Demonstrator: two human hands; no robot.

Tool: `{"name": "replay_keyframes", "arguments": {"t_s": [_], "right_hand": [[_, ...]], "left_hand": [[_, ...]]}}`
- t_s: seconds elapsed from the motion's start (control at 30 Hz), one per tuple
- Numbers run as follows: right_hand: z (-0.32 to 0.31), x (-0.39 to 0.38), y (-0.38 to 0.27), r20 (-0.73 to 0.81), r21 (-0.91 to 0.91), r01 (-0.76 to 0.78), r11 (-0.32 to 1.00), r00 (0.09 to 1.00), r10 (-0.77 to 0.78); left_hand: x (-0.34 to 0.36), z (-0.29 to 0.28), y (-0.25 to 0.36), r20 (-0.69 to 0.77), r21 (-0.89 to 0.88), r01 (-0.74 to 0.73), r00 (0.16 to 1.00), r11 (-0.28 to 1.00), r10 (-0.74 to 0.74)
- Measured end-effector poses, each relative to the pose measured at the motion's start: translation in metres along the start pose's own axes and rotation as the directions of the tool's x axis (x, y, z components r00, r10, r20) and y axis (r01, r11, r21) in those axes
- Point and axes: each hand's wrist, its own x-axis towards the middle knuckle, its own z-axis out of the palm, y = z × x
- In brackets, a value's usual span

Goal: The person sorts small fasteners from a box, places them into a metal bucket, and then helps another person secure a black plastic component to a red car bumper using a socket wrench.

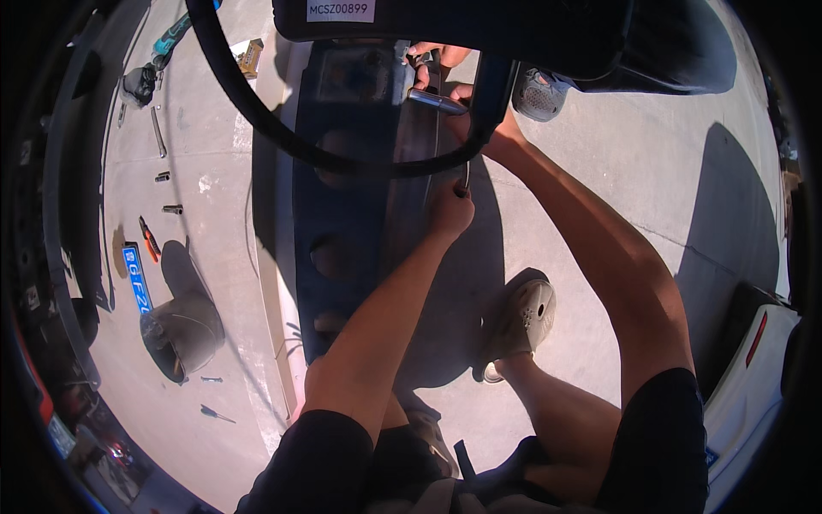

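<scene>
My left hand (452, 211) is closed around the end of a thin metal-shafted tool (467, 177), whose shaft runs up behind a black curved band. Farther up, my right hand (500, 137) is closed on a shiny silver cylinder (435, 101) that looks like a long socket; the band hides part of this hand. Both hands are at the right edge of a long dark panel (351, 206) with round recesses. Another person's hand (441, 58) grips a dark fitting (425, 62) at the panel's far end, just beyond the silver cylinder.
On the concrete at left lie a teal power tool (171, 36), a metal bar (158, 133), sockets (172, 209), orange-handled pliers (150, 240), a blue plate (134, 274) and a grey bucket (193, 330). The other person's shoe (540, 94) stands at far right. A white car part (749, 377) is at lower right.
</scene>
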Motion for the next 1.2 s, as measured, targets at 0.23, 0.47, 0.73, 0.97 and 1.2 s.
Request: {"name": "replay_keyframes", "arguments": {"t_s": [0.23,0.47,0.73,0.97,1.2], "right_hand": [[-0.027,0.021,-0.002,0.342,0.035,-0.433,0.901,0.852,0.397],[-0.039,0.027,0.012,0.592,0.353,-0.835,0.423,0.549,0.590],[-0.037,0.019,-0.014,0.406,0.198,-0.606,0.770,0.766,0.499],[-0.030,0.015,-0.006,0.278,0.118,-0.489,0.864,0.852,0.444],[-0.033,0.003,0.008,0.127,-0.096,-0.298,0.950,0.943,0.308]], "left_hand": [[-0.057,-0.054,0.099,0.579,-0.444,0.593,0.762,0.672,-0.290],[-0.051,-0.133,0.232,0.792,-0.570,0.819,0.568,0.063,-0.223],[-0.049,-0.093,0.175,0.694,-0.394,0.747,0.624,0.535,-0.359],[-0.051,-0.057,0.112,0.537,-0.459,0.567,0.790,0.683,-0.295],[-0.032,-0.007,0.052,0.366,-0.441,0.320,0.917,0.838,-0.158]]}}
